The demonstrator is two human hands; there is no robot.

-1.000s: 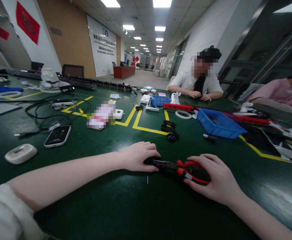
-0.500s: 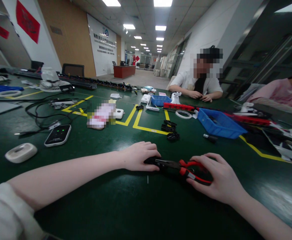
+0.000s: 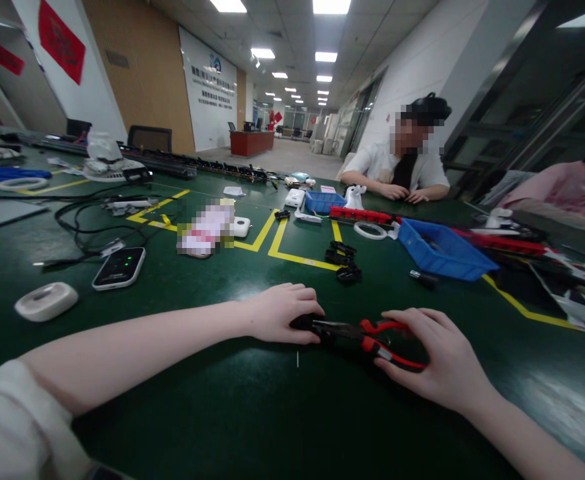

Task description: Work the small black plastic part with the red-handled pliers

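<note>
My right hand is wrapped round the red-and-black handles of a pair of pliers, whose jaws point left. A small black part is gripped in my left hand, and the tips of the plier jaws reach it. My fingers hide most of this part, so its exact shape cannot be made out. Just below my left hand, a thin pale sliver lies on the green table. Beyond the pliers sits a group of small black parts.
A blue bin stands at the right, near a short black cylinder. Leftward lie a phone, a white-edged device with green lights, a white oval ring and black cables. A person sits across the table.
The view has shifted slightly, so the scene sits a little further right. Both hands keep their hold, and the pliers stay at the black part.
</note>
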